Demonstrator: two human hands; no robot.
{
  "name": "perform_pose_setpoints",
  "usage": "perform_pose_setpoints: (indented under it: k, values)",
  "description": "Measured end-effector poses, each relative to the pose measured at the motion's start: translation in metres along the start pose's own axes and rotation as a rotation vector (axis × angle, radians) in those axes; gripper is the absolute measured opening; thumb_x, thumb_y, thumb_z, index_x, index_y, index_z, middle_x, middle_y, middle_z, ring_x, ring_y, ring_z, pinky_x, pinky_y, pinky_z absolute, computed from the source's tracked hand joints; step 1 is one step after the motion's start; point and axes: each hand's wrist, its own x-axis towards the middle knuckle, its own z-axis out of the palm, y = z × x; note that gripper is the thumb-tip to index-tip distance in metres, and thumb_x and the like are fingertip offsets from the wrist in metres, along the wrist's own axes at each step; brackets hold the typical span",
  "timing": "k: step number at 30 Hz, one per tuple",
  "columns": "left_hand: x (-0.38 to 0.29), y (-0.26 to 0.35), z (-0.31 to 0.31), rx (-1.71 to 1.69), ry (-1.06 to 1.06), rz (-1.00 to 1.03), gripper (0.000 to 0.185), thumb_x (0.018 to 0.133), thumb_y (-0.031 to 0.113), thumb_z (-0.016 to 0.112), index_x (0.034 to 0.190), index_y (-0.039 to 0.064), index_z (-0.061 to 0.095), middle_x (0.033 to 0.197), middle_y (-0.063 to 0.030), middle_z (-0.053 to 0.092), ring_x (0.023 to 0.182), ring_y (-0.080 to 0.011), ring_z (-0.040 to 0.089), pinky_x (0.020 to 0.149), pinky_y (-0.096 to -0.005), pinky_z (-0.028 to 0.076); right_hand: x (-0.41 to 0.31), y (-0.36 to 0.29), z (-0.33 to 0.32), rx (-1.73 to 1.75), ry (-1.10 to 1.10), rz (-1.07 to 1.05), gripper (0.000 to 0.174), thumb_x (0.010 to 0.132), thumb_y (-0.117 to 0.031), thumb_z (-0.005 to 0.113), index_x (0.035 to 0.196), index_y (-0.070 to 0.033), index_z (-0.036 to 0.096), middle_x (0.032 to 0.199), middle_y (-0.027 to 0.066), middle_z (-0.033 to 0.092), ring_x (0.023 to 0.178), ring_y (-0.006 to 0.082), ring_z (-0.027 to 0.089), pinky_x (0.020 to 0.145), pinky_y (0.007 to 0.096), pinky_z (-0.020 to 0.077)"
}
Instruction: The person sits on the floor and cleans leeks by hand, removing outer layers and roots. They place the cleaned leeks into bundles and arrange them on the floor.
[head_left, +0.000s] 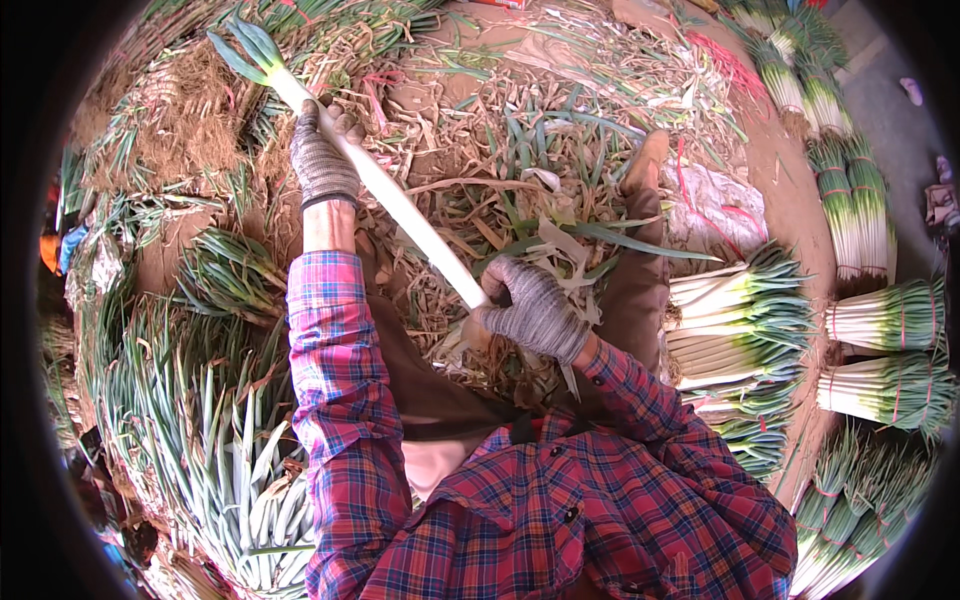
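A long green onion with a thick white stalk (409, 217) lies slantwise in front of me, its short green leaves at the upper left. My left hand (327, 154), in a grey knit glove, is closed round the stalk just below the leaves. At the lower, root end is my right hand (534, 307), gloved alike, with thumb and forefinger against the stalk. The roots are partly hidden by this hand. Peeled leaves and dry skins (555, 165) cover the ground between my legs.
Peeled green onions (720, 330) are stacked to my right, with tied bundles (885, 315) beyond them. Unpeeled green onions (202, 405) are heaped at my left, and a rooty pile (172, 112) lies at the upper left. Pink twine (727, 64) lies at the upper right.
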Motion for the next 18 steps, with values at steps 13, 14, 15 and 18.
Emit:
perform_pose_setpoints:
  k: [13,14,15,18]
  values:
    - [0.004,0.001,-0.006,-0.025,0.064,-0.026,0.027,0.093,0.034,0.038,0.097,0.008,0.045,0.069,-0.0079,0.053,0.052,-0.0169,0.048,0.047,-0.0303,0.042,0.009,0.010,0.004,0.025,0.021,-0.033,0.029,0.063,-0.008,0.067,0.087,-0.001,0.052,0.072,0.0122,0.059,0.066,0.0254,0.059,0.063,0.0341,0.0475]
    - [0.004,0.002,-0.006,-0.033,0.061,-0.032,0.026,0.093,0.034,0.039,0.096,0.008,0.045,0.069,-0.0082,0.053,0.053,-0.0172,0.048,0.047,-0.0306,0.042,0.009,0.011,0.006,0.048,0.024,0.012,0.029,0.063,-0.008,0.067,0.087,-0.001,0.052,0.072,0.0123,0.059,0.067,0.0254,0.059,0.063,0.0341,0.0475]
    - [0.004,0.002,-0.006,-0.038,0.067,-0.039,0.026,0.093,0.033,0.040,0.096,0.008,0.045,0.069,-0.0085,0.053,0.053,-0.0175,0.048,0.047,-0.0309,0.042,0.009,0.012,0.008,0.048,0.063,-0.020,0.029,0.063,-0.008,0.067,0.087,-0.001,0.052,0.072,0.0123,0.059,0.067,0.0253,0.058,0.063,0.0340,0.0475]
    - [0.001,0.003,-0.005,-0.059,0.047,-0.033,0.027,0.092,0.034,0.042,0.095,0.007,0.045,0.068,-0.0080,0.052,0.053,-0.0183,0.048,0.047,-0.0314,0.042,0.009,0.017,0.011,0.022,0.055,-0.022,0.028,0.063,-0.007,0.067,0.087,-0.001,0.053,0.072,0.0126,0.058,0.066,0.0253,0.058,0.062,0.0341,0.0475]
